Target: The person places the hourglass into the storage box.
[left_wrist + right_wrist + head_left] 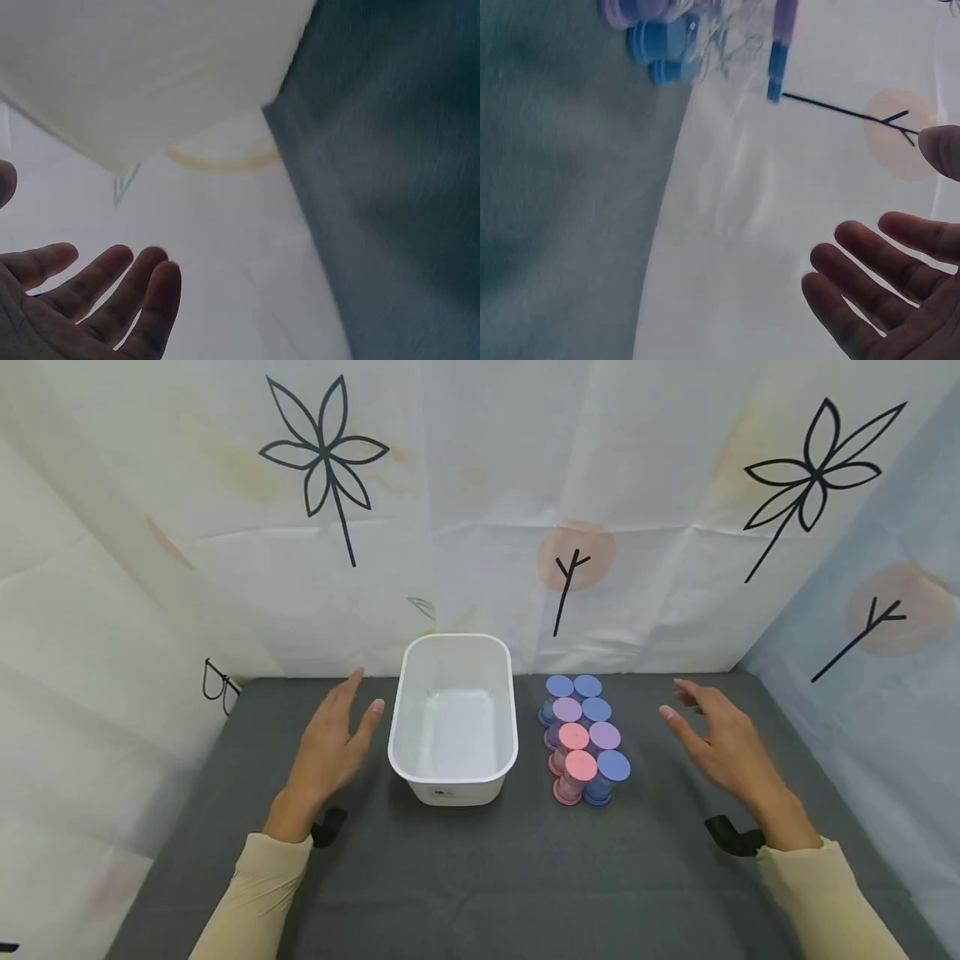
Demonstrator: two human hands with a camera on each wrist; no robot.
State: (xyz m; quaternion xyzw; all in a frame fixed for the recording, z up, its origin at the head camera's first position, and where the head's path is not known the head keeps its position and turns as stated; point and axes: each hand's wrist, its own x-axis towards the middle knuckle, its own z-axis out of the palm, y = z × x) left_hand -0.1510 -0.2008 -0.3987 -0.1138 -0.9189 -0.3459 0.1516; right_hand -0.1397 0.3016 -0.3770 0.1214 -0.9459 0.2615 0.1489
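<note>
A white plastic tub (453, 789) stands upright near the back of the table, with nothing visible inside it. To its right, several clear-sided small containers with coloured ends (580, 766) stand upright in two close columns; their ends are pink, purple and blue. My left hand (326, 747) hovers left of the tub, fingers extended, holding nothing. Its spread fingers (150, 300) also show in the left wrist view, apart from the tub. Right of the containers is my right hand (723, 747), fingers loosely extended and touching nothing. The right wrist view shows the containers' blue ends (664, 41) beyond that hand.
A dark grey cloth (480, 877) covers the table. White printed curtains (480, 527) hang close behind its back edge and along both sides. A black strap or mount (735, 837) sits at my right wrist, another (328, 828) at my left.
</note>
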